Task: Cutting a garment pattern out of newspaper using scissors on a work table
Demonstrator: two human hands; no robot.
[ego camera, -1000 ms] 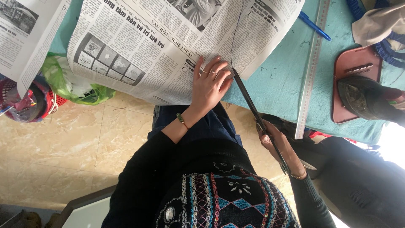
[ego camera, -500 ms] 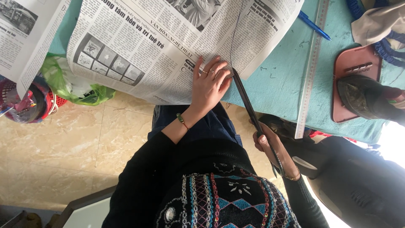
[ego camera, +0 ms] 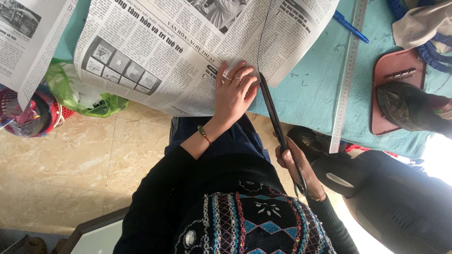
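A person's left hand presses flat, fingers spread, on a newspaper sheet overhanging the teal bench, steadying it while the right hand, fingers closed around long black scissors, meets the paper's edge.

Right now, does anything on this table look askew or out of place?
The newspaper hangs well over the near edge of the teal table, held flat only by the left hand. The right hand holds long scissors at its edge.
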